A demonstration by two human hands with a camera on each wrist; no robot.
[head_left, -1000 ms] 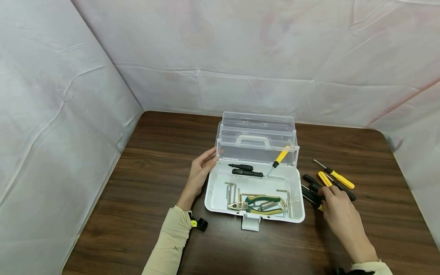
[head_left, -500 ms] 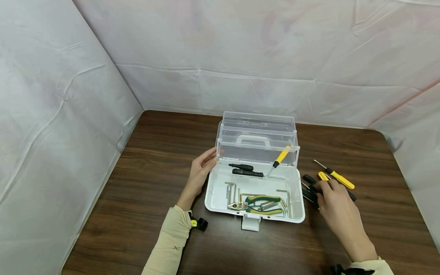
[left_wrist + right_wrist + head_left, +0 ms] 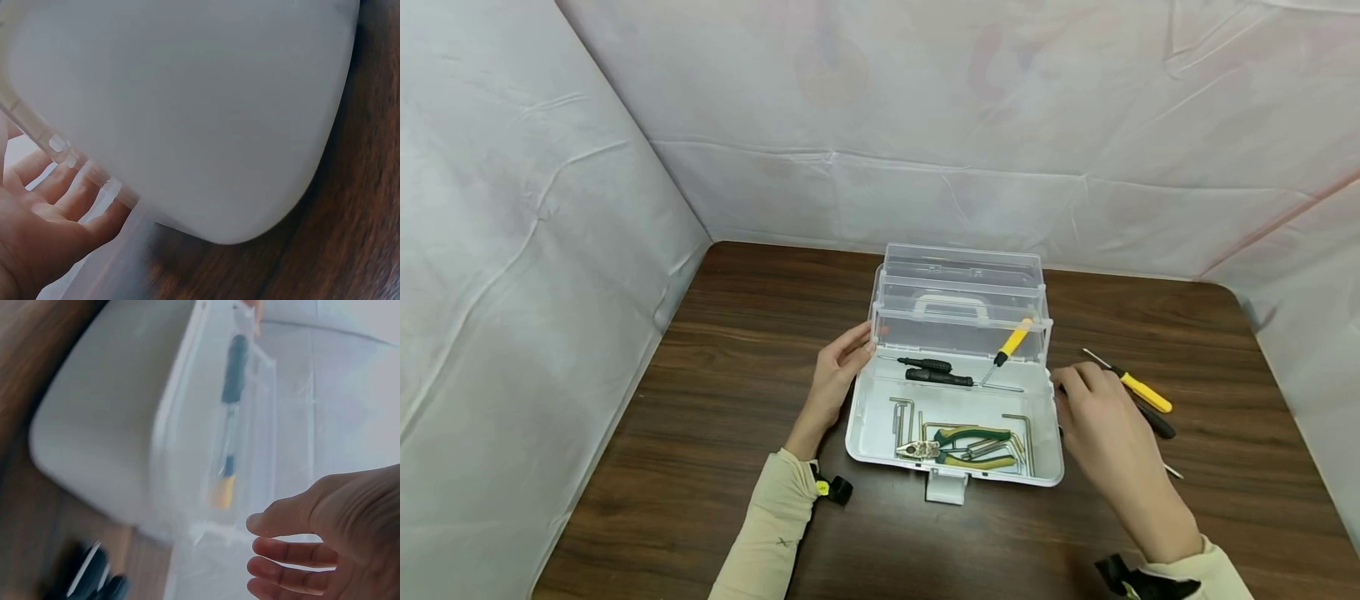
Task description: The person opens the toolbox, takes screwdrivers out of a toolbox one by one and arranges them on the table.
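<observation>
A white toolbox (image 3: pixel 868 433) stands with its clear lid (image 3: pixel 917 333) raised. Fingertips of my left hand (image 3: pixel 838 375) touch the lid's left edge, the fingers partly seen through the plastic (image 3: pixel 56 219). My right hand (image 3: pixel 1101 425) is beside the box's right wall; its wrist view shows thumb and fingers (image 3: pixel 290 551) apart with nothing between them. In the box lie green-handled pliers (image 3: pixel 973 435), several hex keys (image 3: pixel 904 417) and two black screwdrivers (image 3: pixel 938 377). A yellow screwdriver (image 3: pixel 1015 340) leans against the lid.
Right of the right hand, a yellow-and-black screwdriver (image 3: pixel 1146 392) and a black-handled tool (image 3: pixel 1156 422) lie on the wooden table (image 3: pixel 730 400). More black handles (image 3: pixel 87 575) show low in the right wrist view. White cloth walls (image 3: pixel 850 200) surround the table.
My right hand has moved left and slightly away from me, off the screwdriver pile to the box's right edge, uncovering a thin metal shaft. The left hand has stayed put.
</observation>
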